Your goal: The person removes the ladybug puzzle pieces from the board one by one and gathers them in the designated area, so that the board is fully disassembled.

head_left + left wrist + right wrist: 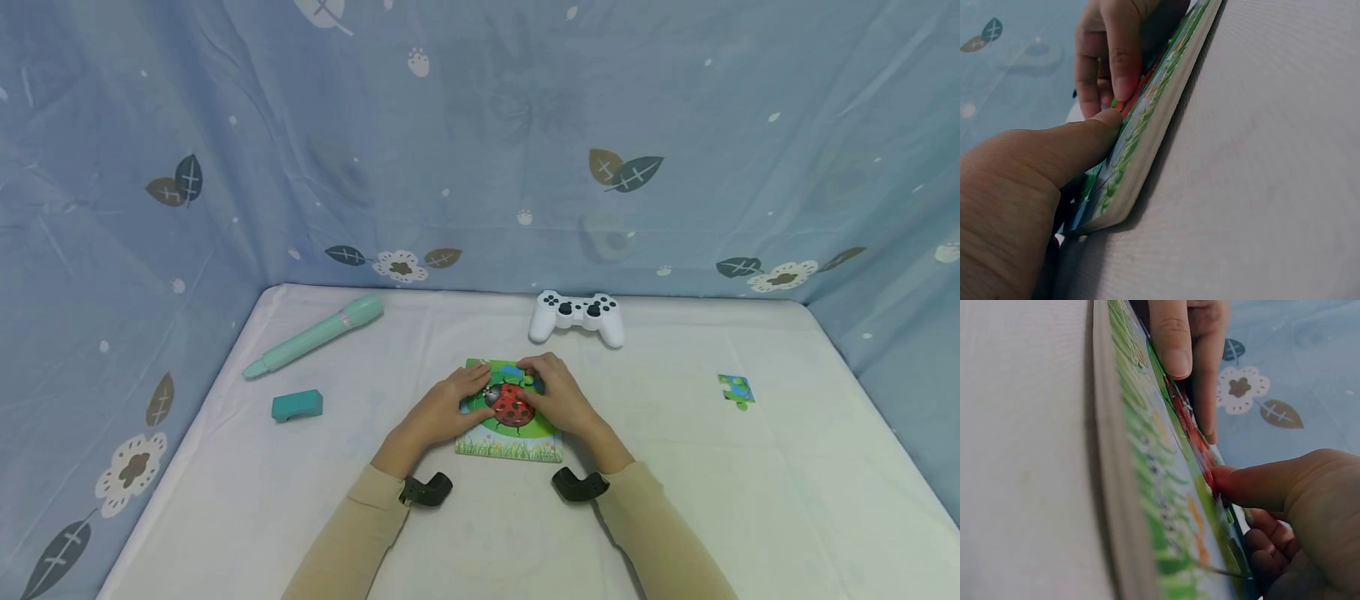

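A ladybug jigsaw puzzle (510, 450) lies on the table in front of the person, its grassy lower edge toward them. The left hand (448, 406) rests on its left side, fingers spread toward the top edge and thumb near the ladybug (512, 406). The right hand (562, 396) touches the upper right part, thumb at the ladybug's edge and fingertips farther up. A dark patch of the board (538, 385) shows between its thumb and fingers. In the right wrist view, the right thumb (1260, 486) lies on the red area. The left thumb (1088, 140) lies over the puzzle in the left wrist view.
A loose jigsaw piece (737, 391) lies to the right on the white-covered table (795, 500). A white game controller (576, 317) sits behind the puzzle. At the left are a mint-green wand-shaped object (315, 336) and a teal block (297, 405). Blue patterned cloth (495, 125) surrounds the back and sides.
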Tool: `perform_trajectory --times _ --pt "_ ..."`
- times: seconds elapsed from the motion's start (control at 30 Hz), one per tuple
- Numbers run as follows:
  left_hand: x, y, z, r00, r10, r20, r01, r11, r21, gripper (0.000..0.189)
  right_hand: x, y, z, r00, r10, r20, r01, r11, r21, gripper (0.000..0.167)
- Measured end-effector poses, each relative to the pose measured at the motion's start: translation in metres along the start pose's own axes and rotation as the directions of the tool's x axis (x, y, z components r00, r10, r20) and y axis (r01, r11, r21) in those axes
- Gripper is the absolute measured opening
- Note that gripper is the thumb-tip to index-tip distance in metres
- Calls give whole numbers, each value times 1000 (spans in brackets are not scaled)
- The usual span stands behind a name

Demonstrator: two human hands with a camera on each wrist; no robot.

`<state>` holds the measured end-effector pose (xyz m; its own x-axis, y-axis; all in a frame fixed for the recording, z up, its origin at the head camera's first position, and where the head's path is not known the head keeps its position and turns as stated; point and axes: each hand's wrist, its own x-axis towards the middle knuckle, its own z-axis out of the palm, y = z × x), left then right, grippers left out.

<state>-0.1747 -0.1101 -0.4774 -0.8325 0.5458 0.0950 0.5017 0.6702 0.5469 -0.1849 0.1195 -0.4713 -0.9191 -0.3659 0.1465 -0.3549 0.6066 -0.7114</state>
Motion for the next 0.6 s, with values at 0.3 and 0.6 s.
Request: perform_trajectory --times 0.3,0.6 --pt "-2 -2 0 1000 -7 -5 7 1000 4 67 2 -1 1 1000 -16 -2 16 1000 0 38" --pt "-1 0 0 1000 10 -14 -10 1000 3 66 -1 2 -9 999 25 -26 -25 999 24 40"
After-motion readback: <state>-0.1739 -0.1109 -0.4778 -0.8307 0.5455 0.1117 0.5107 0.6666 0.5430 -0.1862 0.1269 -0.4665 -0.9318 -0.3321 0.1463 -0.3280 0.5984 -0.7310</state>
